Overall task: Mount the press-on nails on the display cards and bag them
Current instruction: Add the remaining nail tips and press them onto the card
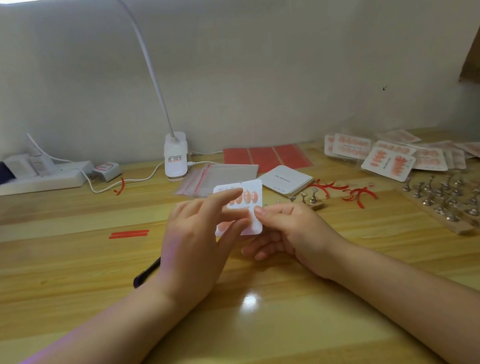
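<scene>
A white display card [252,187] with a row of peach press-on nails [246,196] is held up above the middle of the table. My right hand [290,230] pinches the card's lower right edge between thumb and fingers. My left hand [197,234] lies over the card's left half, its forefinger stretched across the top row of nails and its thumb under the lower edge. The lower row of nails is mostly hidden behind my fingers.
Clear zip bags [217,175] and a stack of blank cards [286,180] lie behind the card. Red adhesive sheets [265,156] sit further back. Bagged finished cards [394,153] pile at the right, metal nail stands [459,198] below them. A black pen [147,272] lies left.
</scene>
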`<move>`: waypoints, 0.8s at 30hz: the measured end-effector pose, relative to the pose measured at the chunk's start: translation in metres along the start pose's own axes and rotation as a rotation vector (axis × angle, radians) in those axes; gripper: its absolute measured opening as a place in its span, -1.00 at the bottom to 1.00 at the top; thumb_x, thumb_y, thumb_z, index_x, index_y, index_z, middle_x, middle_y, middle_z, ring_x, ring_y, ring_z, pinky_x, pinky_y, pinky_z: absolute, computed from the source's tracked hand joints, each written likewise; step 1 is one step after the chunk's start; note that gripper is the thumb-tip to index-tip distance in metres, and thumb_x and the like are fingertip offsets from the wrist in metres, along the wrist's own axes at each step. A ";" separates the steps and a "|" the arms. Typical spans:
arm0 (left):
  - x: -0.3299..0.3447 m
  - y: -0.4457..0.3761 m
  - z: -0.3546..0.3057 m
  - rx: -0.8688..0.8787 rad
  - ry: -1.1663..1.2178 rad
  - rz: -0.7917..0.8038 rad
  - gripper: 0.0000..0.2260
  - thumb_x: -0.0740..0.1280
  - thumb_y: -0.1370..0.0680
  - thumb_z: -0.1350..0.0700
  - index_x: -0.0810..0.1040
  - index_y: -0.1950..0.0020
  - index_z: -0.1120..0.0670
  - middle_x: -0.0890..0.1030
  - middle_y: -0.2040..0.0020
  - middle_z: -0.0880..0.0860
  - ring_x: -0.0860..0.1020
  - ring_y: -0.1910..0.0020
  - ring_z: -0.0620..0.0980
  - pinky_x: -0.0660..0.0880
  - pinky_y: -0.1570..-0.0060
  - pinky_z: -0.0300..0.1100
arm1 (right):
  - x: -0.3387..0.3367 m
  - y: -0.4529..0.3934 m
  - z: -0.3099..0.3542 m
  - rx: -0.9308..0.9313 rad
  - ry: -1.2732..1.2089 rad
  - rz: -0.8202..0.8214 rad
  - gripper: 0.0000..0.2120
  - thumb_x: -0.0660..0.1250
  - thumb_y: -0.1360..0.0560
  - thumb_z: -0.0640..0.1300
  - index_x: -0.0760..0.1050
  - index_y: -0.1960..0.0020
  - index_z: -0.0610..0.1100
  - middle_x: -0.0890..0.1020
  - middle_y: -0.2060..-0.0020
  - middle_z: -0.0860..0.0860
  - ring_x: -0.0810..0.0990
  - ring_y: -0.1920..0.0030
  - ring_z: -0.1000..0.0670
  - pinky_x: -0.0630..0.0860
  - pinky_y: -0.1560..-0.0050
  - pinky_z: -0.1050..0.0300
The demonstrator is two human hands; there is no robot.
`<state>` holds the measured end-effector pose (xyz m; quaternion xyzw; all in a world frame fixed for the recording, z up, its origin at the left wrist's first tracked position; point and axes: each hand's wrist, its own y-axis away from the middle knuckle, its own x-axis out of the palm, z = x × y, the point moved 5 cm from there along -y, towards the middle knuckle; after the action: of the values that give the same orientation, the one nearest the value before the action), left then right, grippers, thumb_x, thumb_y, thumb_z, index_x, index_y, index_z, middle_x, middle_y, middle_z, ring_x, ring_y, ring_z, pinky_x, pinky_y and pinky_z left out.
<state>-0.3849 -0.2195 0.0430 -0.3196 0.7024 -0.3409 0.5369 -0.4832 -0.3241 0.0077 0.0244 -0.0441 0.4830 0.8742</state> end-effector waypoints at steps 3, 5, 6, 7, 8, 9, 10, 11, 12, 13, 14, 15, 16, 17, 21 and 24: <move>-0.001 -0.001 0.000 -0.005 0.008 -0.001 -0.67 0.45 -0.46 0.06 0.59 -0.17 0.17 0.71 0.11 -0.06 0.67 0.08 0.05 0.51 0.02 0.10 | 0.000 0.001 0.000 -0.003 0.002 -0.004 -0.67 0.16 -0.64 -0.16 0.57 -0.08 -0.39 0.68 0.12 -0.25 0.67 0.29 -0.07 0.59 0.30 0.19; -0.001 -0.001 -0.001 0.003 0.006 0.008 -0.67 0.41 -0.48 0.01 0.59 -0.17 0.16 0.71 0.10 -0.07 0.67 0.07 0.04 0.51 0.01 0.10 | 0.001 0.001 0.001 -0.005 0.001 -0.001 -0.69 0.16 -0.64 -0.16 0.59 -0.06 -0.36 0.69 0.13 -0.22 0.66 0.28 -0.08 0.59 0.29 0.18; -0.001 -0.001 -0.001 0.007 0.007 0.012 -0.66 0.41 -0.47 0.00 0.59 -0.17 0.16 0.71 0.10 -0.07 0.67 0.07 0.04 0.51 0.00 0.09 | 0.001 0.001 0.001 -0.005 0.001 0.001 -0.69 0.15 -0.64 -0.16 0.59 -0.06 -0.35 0.69 0.13 -0.22 0.66 0.28 -0.09 0.58 0.29 0.18; -0.001 -0.001 -0.001 0.007 0.009 0.015 -0.65 0.44 -0.46 0.01 0.60 -0.16 0.16 0.71 0.10 -0.07 0.67 0.06 0.04 0.51 -0.01 0.09 | 0.001 0.001 0.001 -0.005 0.003 0.001 -0.68 0.15 -0.64 -0.16 0.59 -0.06 -0.36 0.69 0.13 -0.21 0.66 0.28 -0.09 0.58 0.29 0.18; -0.001 -0.001 -0.001 0.007 0.014 0.017 -0.65 0.47 -0.44 0.03 0.60 -0.16 0.16 0.71 0.10 -0.07 0.67 0.06 0.03 0.51 -0.01 0.10 | 0.001 0.002 0.002 -0.004 0.003 0.000 -0.68 0.15 -0.64 -0.16 0.58 -0.06 -0.36 0.69 0.14 -0.20 0.66 0.28 -0.09 0.58 0.29 0.18; -0.001 -0.001 -0.001 0.006 0.023 0.021 -0.65 0.49 -0.42 0.06 0.61 -0.15 0.15 0.71 0.10 -0.07 0.67 0.05 0.03 0.51 -0.01 0.10 | 0.001 0.002 0.002 -0.003 0.003 -0.002 -0.68 0.15 -0.64 -0.16 0.58 -0.06 -0.36 0.69 0.16 -0.18 0.66 0.28 -0.09 0.59 0.29 0.18; 0.000 0.000 0.001 0.002 0.036 0.028 -0.66 0.51 -0.41 0.08 0.61 -0.15 0.14 0.71 0.10 -0.07 0.66 0.05 0.03 0.50 0.00 0.12 | 0.001 0.002 0.002 -0.002 0.000 -0.003 -0.69 0.15 -0.64 -0.17 0.58 -0.05 -0.36 0.69 0.18 -0.17 0.66 0.29 -0.08 0.59 0.29 0.18; 0.000 -0.001 0.002 -0.008 0.053 0.037 -0.66 0.53 -0.40 0.11 0.62 -0.14 0.12 0.71 0.09 -0.08 0.66 0.04 0.03 0.50 0.00 0.14 | 0.001 0.002 0.001 -0.001 -0.004 -0.006 -0.69 0.15 -0.64 -0.17 0.59 -0.04 -0.35 0.69 0.20 -0.15 0.66 0.29 -0.08 0.59 0.29 0.18; 0.001 -0.001 0.003 -0.025 0.077 0.045 -0.66 0.54 -0.39 0.12 0.62 -0.14 0.11 0.71 0.09 -0.09 0.65 0.03 0.02 0.49 0.00 0.16 | 0.001 0.001 0.002 0.001 -0.009 -0.008 -0.70 0.15 -0.64 -0.18 0.59 -0.01 -0.34 0.69 0.21 -0.14 0.66 0.30 -0.07 0.59 0.29 0.18; 0.001 -0.001 0.004 -0.048 0.108 0.048 -0.66 0.54 -0.39 0.12 0.62 -0.14 0.10 0.70 0.08 -0.10 0.64 0.01 0.00 0.49 -0.01 0.17 | 0.001 0.001 0.002 0.003 -0.016 -0.010 -0.71 0.15 -0.64 -0.18 0.60 0.00 -0.32 0.69 0.22 -0.13 0.66 0.31 -0.07 0.59 0.29 0.18; 0.001 -0.001 0.004 -0.077 0.151 0.046 -0.66 0.52 -0.41 0.11 0.60 -0.16 0.07 0.70 0.06 -0.12 0.63 -0.01 -0.03 0.49 -0.02 0.17 | 0.000 0.001 0.002 0.005 -0.025 -0.011 -0.71 0.15 -0.64 -0.18 0.60 0.01 -0.31 0.69 0.22 -0.14 0.66 0.30 -0.07 0.59 0.29 0.17; 0.001 -0.001 0.005 -0.108 0.205 0.039 -0.66 0.49 -0.43 0.09 0.56 -0.18 0.03 0.69 0.04 -0.14 0.61 -0.04 -0.06 0.50 -0.03 0.16 | 0.000 0.001 0.002 0.006 -0.034 -0.012 -0.72 0.16 -0.64 -0.17 0.60 -0.01 -0.30 0.69 0.19 -0.15 0.66 0.29 -0.07 0.60 0.28 0.16; 0.000 -0.001 0.005 -0.129 0.263 0.026 -0.65 0.45 -0.45 0.10 0.51 -0.21 -0.01 0.67 0.00 -0.14 0.61 -0.07 -0.06 0.50 -0.04 0.16 | -0.001 0.000 0.002 0.008 -0.043 -0.015 -0.72 0.16 -0.64 -0.17 0.59 -0.02 -0.30 0.70 0.16 -0.17 0.66 0.27 -0.08 0.59 0.28 0.15; -0.001 -0.001 0.005 -0.131 0.300 0.009 -0.65 0.43 -0.47 0.12 0.47 -0.23 -0.02 0.66 -0.04 -0.13 0.61 -0.10 -0.05 0.51 -0.06 0.17 | -0.001 0.000 0.002 0.010 -0.052 -0.019 -0.72 0.16 -0.64 -0.16 0.60 -0.04 -0.28 0.70 0.13 -0.17 0.67 0.26 -0.10 0.59 0.28 0.15; -0.002 -0.002 0.001 -0.025 0.152 -0.025 -0.67 0.47 -0.44 0.16 0.55 -0.19 0.08 0.65 -0.03 -0.10 0.60 -0.06 0.00 0.51 -0.04 0.13 | -0.001 -0.001 0.001 0.003 -0.071 -0.021 -0.74 0.16 -0.64 -0.17 0.59 0.00 -0.25 0.70 0.20 -0.12 0.66 0.29 -0.08 0.59 0.30 0.16; 0.001 -0.001 -0.003 0.055 0.040 -0.011 -0.64 0.52 -0.40 0.14 0.60 -0.17 0.14 0.68 0.03 -0.09 0.62 0.01 0.05 0.51 0.00 0.13 | 0.000 0.000 0.001 -0.007 -0.055 -0.020 -0.74 0.16 -0.63 -0.16 0.59 0.02 -0.25 0.67 0.28 -0.10 0.65 0.31 -0.05 0.59 0.30 0.16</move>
<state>-0.3875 -0.2205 0.0444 -0.3017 0.7016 -0.3694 0.5294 -0.4829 -0.3242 0.0090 0.0350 -0.0697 0.4731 0.8775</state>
